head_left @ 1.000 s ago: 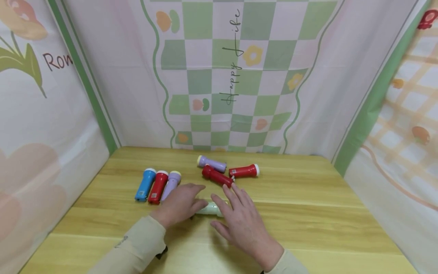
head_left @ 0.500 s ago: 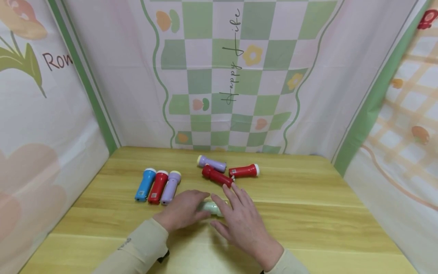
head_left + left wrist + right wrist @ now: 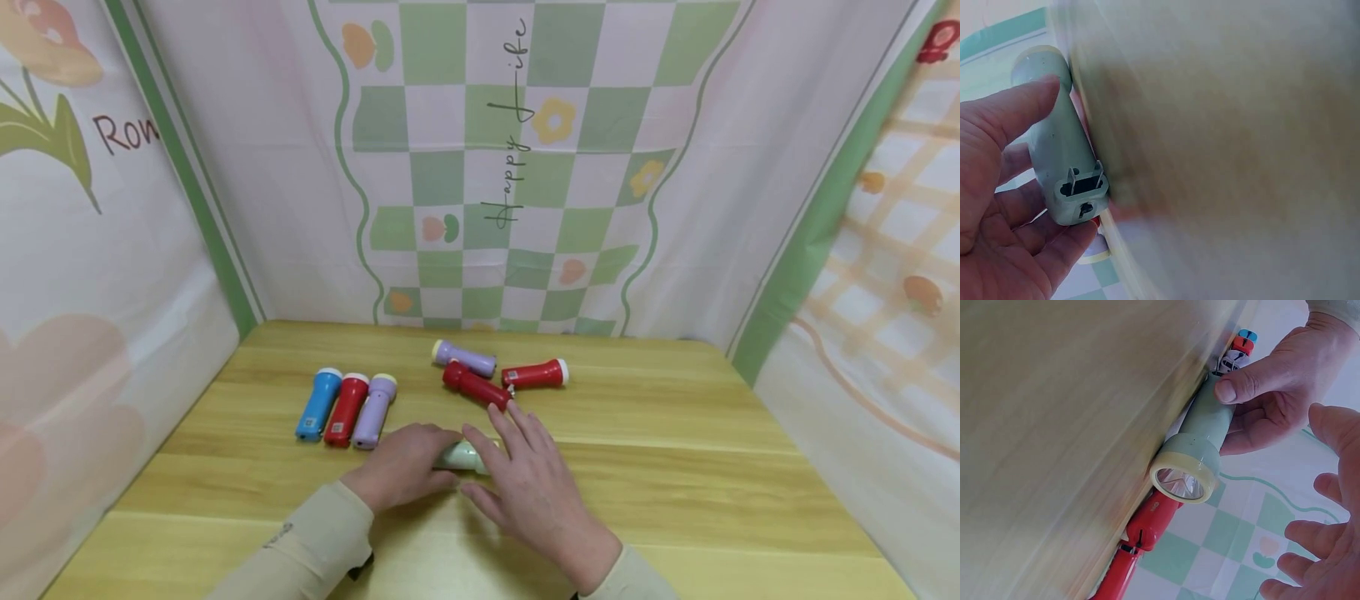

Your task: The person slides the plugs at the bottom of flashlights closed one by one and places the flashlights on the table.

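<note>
A pale green flashlight [image 3: 463, 457] lies on its side between my hands, with a cream lens ring [image 3: 1185, 478] facing my right hand. My left hand [image 3: 403, 468] holds its body, the thumb on one side and the fingers behind. Two metal plug prongs [image 3: 1085, 178] stick out at its tail end. My right hand [image 3: 538, 492] stays apart from the lens end, its fingers spread and holding nothing. Left of my left hand, a blue flashlight [image 3: 318, 405], a red flashlight [image 3: 347, 408] and a purple flashlight [image 3: 375, 411] lie side by side.
Beyond my hands lie another purple flashlight [image 3: 467, 359], a dark red flashlight [image 3: 476, 384] and a red flashlight with a white head [image 3: 536, 374]. They rest on a wooden table [image 3: 712, 467], with patterned curtains [image 3: 495, 167] behind and at both sides.
My left hand has shifted right and slightly toward me along the green flashlight, uncovering the near purple flashlight. My right hand has stayed in place.
</note>
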{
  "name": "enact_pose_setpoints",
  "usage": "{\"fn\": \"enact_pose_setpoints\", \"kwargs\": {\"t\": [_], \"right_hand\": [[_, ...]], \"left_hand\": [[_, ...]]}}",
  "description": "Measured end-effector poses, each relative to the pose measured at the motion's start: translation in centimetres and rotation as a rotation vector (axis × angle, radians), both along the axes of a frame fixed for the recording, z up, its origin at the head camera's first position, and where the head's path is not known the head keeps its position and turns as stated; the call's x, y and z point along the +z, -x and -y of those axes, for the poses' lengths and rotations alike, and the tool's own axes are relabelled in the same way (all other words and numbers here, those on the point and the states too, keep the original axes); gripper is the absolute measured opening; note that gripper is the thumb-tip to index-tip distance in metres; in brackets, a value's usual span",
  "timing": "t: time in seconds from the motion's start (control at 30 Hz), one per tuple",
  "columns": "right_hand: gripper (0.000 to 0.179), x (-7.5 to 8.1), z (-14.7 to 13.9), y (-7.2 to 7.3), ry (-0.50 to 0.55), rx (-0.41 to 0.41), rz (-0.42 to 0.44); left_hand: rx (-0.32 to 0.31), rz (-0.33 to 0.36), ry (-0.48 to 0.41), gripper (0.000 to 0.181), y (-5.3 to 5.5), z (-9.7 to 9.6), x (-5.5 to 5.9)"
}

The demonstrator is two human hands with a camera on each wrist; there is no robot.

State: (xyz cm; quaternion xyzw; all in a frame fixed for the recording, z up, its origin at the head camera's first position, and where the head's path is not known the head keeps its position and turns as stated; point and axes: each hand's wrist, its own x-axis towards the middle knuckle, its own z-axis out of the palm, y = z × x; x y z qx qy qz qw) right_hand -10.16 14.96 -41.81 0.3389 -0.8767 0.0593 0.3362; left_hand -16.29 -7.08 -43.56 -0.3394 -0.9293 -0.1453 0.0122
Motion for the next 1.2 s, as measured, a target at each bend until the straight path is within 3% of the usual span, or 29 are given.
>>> {"fn": "enact_pose_setpoints", "kwargs": {"t": [0.27, 0.7, 1.2], "right_hand": [[0.07, 0.0, -0.01, -0.13, -0.001, -0.006, 0.007], [0.07, -0.07, -0.06, -0.23, 0.001, -0.012, 0.016], [0.071, -0.04, -0.12, -0.33, -0.001, -0.019, 0.026]], "left_hand": [[0.022, -0.019, 0.019, 0.052, -0.2, -0.22, -0.15], [0.027, -0.124, 0.032, 0.042, -0.31, -0.48, -0.59], [0.029, -0.113, 0.019, 0.036, -0.49, -0.32, -0.4]]}}
